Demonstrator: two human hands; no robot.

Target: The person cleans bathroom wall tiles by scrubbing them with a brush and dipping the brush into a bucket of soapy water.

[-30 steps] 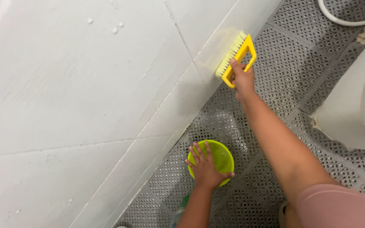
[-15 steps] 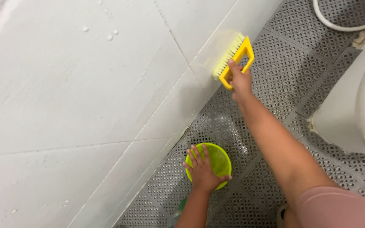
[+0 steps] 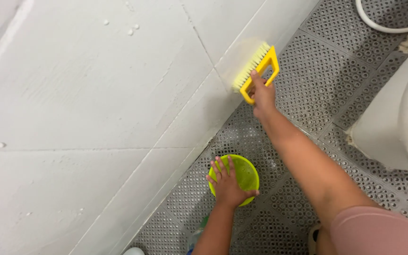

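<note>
My right hand (image 3: 262,95) grips the handle of a yellow scrub brush (image 3: 257,70), whose pale bristles press against the base of the white tiled wall (image 3: 95,104). My left hand (image 3: 227,183) lies flat with spread fingers on top of a round lime-green container (image 3: 242,175) that stands on the grey perforated floor mat (image 3: 317,89). The two hands are about a forearm's length apart along the wall's foot.
A white hose (image 3: 383,21) curves across the mat at the top right. A large white fixture (image 3: 402,123) fills the right edge. A greenish bottle (image 3: 199,233) lies near my left forearm at the bottom.
The brush and my right hand have slid slightly along the wall's base. My left hand stays on the green container.
</note>
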